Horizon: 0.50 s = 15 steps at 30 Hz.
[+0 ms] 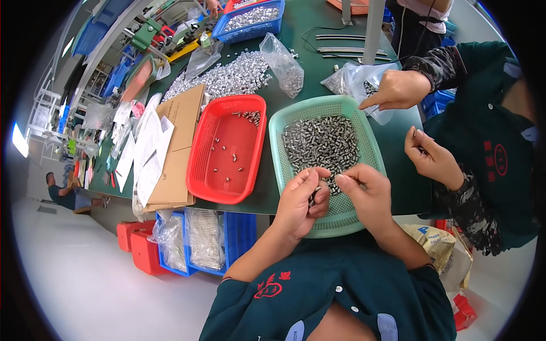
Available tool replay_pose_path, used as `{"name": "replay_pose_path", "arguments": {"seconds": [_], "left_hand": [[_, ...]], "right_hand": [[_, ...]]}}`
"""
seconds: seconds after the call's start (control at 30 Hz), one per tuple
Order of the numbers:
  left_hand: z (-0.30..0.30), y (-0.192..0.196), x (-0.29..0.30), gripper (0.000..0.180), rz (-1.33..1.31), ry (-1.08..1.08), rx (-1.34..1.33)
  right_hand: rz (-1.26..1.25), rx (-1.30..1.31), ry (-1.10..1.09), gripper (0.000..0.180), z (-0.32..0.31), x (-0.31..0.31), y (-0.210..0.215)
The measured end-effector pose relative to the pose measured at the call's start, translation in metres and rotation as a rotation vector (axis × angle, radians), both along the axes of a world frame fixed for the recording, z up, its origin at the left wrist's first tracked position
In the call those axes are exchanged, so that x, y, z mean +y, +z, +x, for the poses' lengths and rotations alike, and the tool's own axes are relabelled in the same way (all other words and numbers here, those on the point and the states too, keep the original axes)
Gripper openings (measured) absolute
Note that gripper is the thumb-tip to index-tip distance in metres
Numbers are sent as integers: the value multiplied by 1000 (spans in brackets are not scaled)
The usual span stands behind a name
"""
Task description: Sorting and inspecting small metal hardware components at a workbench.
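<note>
My left hand (301, 199) is curled around a few small metal parts over the near end of a green mesh basket (372, 142). My right hand (367, 190) pinches a thin metal rod, its tip meeting the left hand's fingers. A heap of small silver cylindrical parts (321, 142) fills the basket's middle. To its left sits a red mesh basket (213, 182) with only a few scattered parts.
A co-worker at the right reaches one hand (398, 90) to a clear plastic bag (355, 79) and holds the other hand (432, 159) near the table edge. A loose pile of silver parts (227, 77), cardboard (182, 148) and blue bins (250, 20) lie on the green table.
</note>
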<state>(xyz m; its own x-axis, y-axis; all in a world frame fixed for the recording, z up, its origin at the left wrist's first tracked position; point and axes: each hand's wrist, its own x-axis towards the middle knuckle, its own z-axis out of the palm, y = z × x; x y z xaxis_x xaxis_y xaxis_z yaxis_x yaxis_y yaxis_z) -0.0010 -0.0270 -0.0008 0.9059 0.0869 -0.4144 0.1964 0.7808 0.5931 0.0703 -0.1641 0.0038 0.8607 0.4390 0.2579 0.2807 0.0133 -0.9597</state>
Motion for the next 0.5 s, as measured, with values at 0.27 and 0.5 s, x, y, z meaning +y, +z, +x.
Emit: {"name": "replay_pose_path", "arguments": {"seconds": [0.27,0.5], "left_hand": [[0,1,-1,25,-67,-58,-37],[1,3,-3,26,73,-99,-33]], "right_hand": [[-11,-89,107,10,0,-1,1],[132,245,170,13,-5,4,-5]]}}
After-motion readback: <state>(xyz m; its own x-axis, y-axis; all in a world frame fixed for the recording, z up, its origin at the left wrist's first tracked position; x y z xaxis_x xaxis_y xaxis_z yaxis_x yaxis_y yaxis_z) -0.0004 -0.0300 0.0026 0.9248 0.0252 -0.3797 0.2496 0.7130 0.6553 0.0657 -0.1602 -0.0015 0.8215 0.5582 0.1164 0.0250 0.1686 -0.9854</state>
